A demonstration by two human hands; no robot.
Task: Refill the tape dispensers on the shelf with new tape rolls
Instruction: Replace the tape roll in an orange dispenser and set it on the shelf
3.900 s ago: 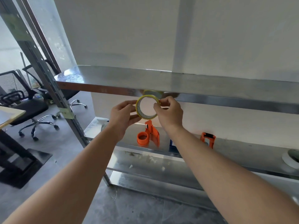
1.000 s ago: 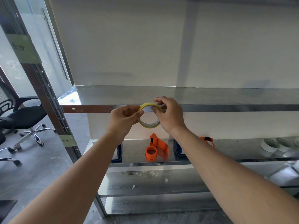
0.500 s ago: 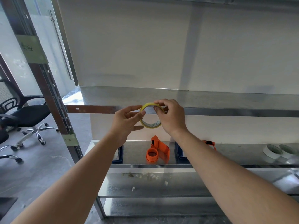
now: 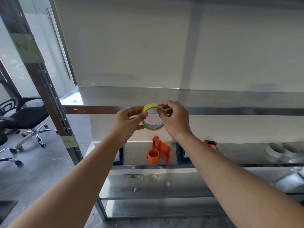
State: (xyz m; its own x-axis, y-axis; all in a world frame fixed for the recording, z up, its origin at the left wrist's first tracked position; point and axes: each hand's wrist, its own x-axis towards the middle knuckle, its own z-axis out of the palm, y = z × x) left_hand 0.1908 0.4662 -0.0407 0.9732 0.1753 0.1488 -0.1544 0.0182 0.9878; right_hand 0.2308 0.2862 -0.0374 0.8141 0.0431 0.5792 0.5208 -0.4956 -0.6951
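Both hands grasp the yellow ring-shaped tape roll point(image 4: 153, 116), held in the air at upper-shelf height: left hand point(image 4: 127, 124) pinches its rim, right hand point(image 4: 174, 120) seems to pick at the top. Find the loose end before loading the orange plastic tape dispenser point(image 4: 158, 153) on the metal shelf point(image 4: 230, 155) below.

Black office chair point(image 4: 24, 117), grey floor point(image 4: 41, 170)

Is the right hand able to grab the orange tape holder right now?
Probably not yet: the right hand and left hand both hold the yellow tape. The orange tape holder stands unblocked below.
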